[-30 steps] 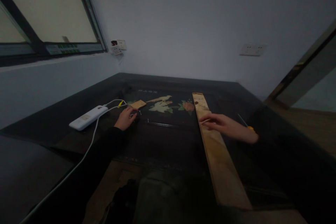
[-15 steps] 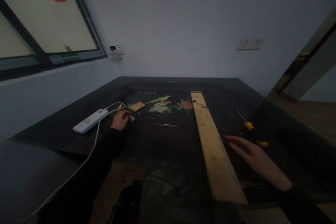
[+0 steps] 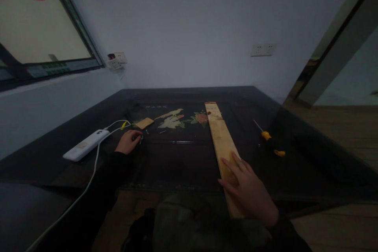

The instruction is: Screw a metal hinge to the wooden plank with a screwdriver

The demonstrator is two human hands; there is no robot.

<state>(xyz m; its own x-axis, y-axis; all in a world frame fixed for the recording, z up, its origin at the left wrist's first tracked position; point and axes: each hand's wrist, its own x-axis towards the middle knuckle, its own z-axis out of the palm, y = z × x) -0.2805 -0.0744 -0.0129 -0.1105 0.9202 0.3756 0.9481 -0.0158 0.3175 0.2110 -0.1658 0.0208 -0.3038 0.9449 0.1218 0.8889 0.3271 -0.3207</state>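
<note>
My right hand [image 3: 248,189] lies on a long wooden board [image 3: 223,137], fingers spread over its near part. The board runs from the back of the dark table toward me, and its near end reaches past the front edge. My left hand [image 3: 129,141] is at the left side of the table with its fingers drawn together. At its fingertips are small metal pieces [image 3: 141,139], like screws or nails; whether any is pinched is too small to see. Just behind them lies a small wooden block [image 3: 144,123].
A white power strip [image 3: 85,145] with a white cable [image 3: 95,165] lies at the left, its cable hanging over the front edge. A yellow-and-black screwdriver [image 3: 267,137] rests right of the board. More thin metal pieces [image 3: 162,131] lie near the painted bird. A wall rises behind the table.
My right hand has moved left from beside the board onto its near part. My left hand stays by the small metal pieces with its fingers bent. The whole view has shifted.
</note>
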